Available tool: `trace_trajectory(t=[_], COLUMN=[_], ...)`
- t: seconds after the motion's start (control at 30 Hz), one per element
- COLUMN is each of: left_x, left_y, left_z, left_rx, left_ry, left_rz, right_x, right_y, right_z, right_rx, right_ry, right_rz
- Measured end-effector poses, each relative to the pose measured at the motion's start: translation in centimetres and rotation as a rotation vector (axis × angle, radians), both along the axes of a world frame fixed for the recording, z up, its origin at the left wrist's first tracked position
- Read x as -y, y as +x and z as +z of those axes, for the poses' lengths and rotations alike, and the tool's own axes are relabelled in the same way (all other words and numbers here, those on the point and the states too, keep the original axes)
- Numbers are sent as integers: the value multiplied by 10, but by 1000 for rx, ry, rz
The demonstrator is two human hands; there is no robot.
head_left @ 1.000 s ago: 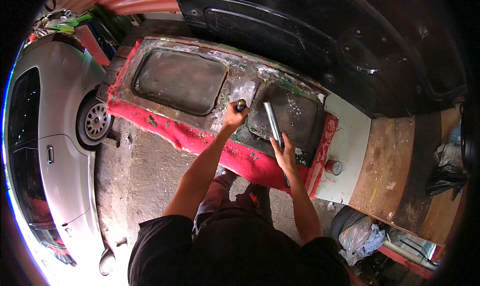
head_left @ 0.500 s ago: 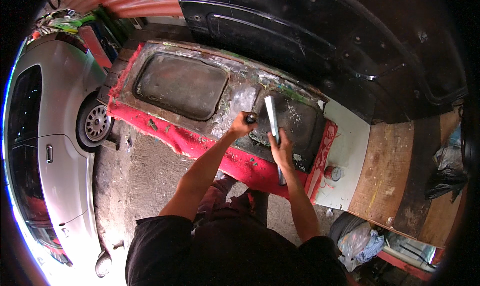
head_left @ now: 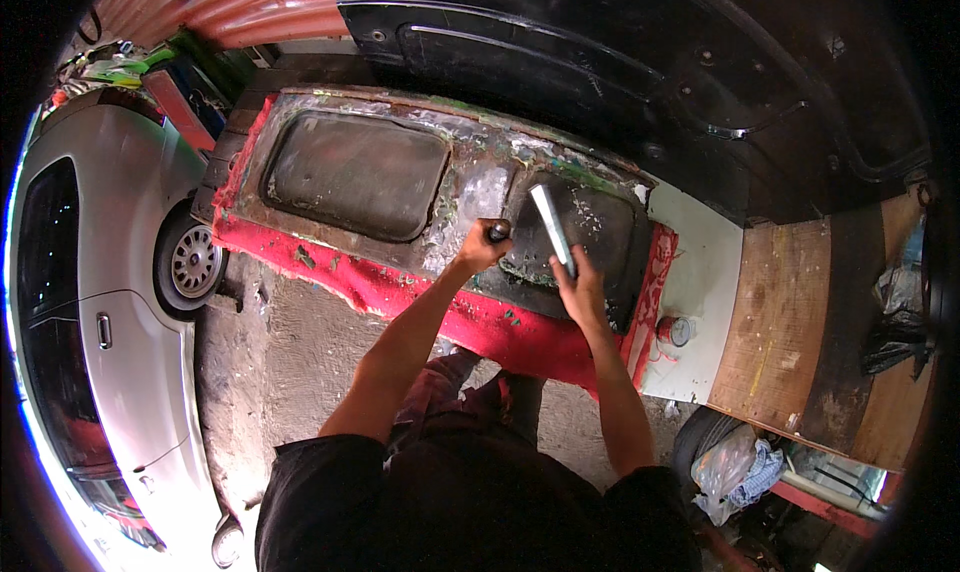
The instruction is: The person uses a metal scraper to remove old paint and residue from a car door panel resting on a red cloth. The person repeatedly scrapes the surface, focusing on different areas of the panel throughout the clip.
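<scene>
Before me lies a worn vehicle panel (head_left: 482, 187) with two rounded rectangular recesses and patches of flaking paint. Near its middle, my left hand (head_left: 482, 246) is closed around a short dark tool (head_left: 498, 232); only its rounded, shiny end shows, so its kind is unclear. My right hand (head_left: 583, 284) grips a long, flat, silvery metal bar (head_left: 549, 217) over the right recess (head_left: 597, 234). The bar slants up and left from the fingers, and its lower end is hidden by the hand and forearm. Both hands are above the panel, apart from each other.
Red cloth (head_left: 400, 297) spreads under the panel, specked with paint flakes. A small can (head_left: 675, 331) stands on the white board (head_left: 700, 272) at right, beside wooden planks (head_left: 780, 322). A large black panel (head_left: 640, 62) rises behind. A silver car (head_left: 130, 362) is parked at left.
My right hand has shifted slightly right, and the metal bar now tilts more to the left. My left hand has hardly moved and still holds the dark tool.
</scene>
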State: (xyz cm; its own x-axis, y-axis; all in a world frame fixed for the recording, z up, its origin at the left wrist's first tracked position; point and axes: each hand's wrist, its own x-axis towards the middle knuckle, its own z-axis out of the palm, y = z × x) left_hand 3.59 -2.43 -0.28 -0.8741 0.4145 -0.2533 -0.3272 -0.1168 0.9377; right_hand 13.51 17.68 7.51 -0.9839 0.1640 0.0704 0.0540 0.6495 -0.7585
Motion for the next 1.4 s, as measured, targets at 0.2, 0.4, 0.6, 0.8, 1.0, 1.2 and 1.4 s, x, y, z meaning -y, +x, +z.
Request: trace_trajectory(t=[0.2, 0.4, 0.6, 0.8, 1.0, 1.2, 1.4], left_x=[1, -4, -7, 2, -3, 7, 5], left_y=[-3, -1, -4, -1, 2, 0, 2], left_z=[-15, -5, -13, -2, 6, -3, 5], left_rx=[-16, -43, -40, -117, -138, -67, -5], left_ry=[-45, -129, -74, -134, -138, -105, 44], left_rz=[-43, -39, -108, -148, -137, -116, 226], right_x=[7, -8, 1, -8, 7, -6, -25], right_y=[3, -3, 1, -7, 6, 11, 6], right_z=[8, 14, 7, 47, 31, 12, 9], right_rx=[-50, -93, -214, -22, -58, -10, -178], right_ry=[39, -20, 36, -7, -73, -69, 61], right_rz=[-13, -65, 106, -42, -7, -94, -155])
